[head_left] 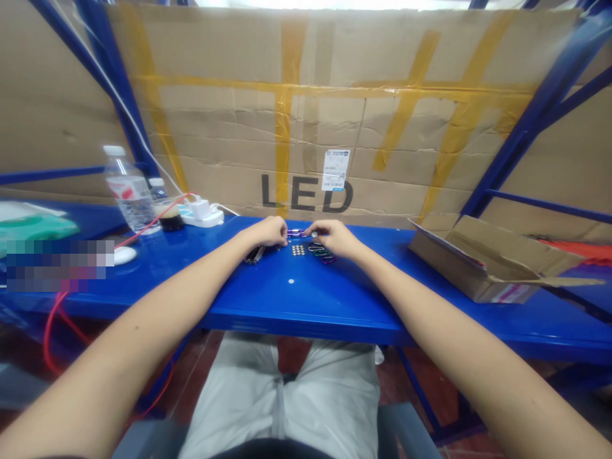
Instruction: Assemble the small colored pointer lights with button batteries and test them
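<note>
Both my hands are over the far part of the blue table (306,299). My left hand (271,231) has its fingers curled down and closed; what they hold is hidden. My right hand (335,236) is pinched, with a small round pale piece (314,234) at its fingertips that is too small to name. Shiny purple metal pieces (296,233) lie between the hands; whether either hand touches them I cannot tell. Small round metal pieces (298,250) sit in tidy rows just below. Coloured carabiner-like loops (324,254) rest under my right hand, and dark slim metal pieces (255,255) beside my left.
An open cardboard box (449,261) stands on the right. At the left are a water bottle (128,191), a smaller bottle with dark liquid (167,207), a power strip (205,215) and a red cable (53,319). A large cardboard sheet (229,140) rises behind the table.
</note>
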Action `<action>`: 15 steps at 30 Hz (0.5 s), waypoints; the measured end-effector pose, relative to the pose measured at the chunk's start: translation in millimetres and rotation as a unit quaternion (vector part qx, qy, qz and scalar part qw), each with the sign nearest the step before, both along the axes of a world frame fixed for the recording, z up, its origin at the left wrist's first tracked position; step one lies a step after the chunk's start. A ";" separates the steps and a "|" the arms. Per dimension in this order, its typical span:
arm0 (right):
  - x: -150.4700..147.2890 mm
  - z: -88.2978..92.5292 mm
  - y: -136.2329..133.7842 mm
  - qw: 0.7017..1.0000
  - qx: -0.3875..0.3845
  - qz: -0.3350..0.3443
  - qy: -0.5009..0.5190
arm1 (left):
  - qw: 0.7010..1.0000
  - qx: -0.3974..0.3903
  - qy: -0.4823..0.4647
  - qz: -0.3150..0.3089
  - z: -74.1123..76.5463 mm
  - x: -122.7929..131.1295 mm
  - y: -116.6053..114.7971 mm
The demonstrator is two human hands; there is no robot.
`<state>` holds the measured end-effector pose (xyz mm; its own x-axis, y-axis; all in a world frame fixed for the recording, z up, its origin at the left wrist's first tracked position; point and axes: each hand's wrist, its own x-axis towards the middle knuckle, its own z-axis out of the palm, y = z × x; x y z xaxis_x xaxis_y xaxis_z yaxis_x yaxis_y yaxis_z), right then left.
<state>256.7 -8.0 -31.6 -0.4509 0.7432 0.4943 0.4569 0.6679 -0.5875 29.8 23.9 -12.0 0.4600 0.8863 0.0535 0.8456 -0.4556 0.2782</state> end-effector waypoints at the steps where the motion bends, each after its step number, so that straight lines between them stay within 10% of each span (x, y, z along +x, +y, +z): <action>1: 0.0 0.3 -0.3 1.000 0.000 0.000 0.000 | 1.000 0.001 -0.006 -0.003 -1.2 -1.7 1.7; 15: 2.1 -0.3 1.7 1.000 -0.003 -0.015 -0.011 | 0.999 0.005 -0.018 -0.029 -1.9 -11.2 7.5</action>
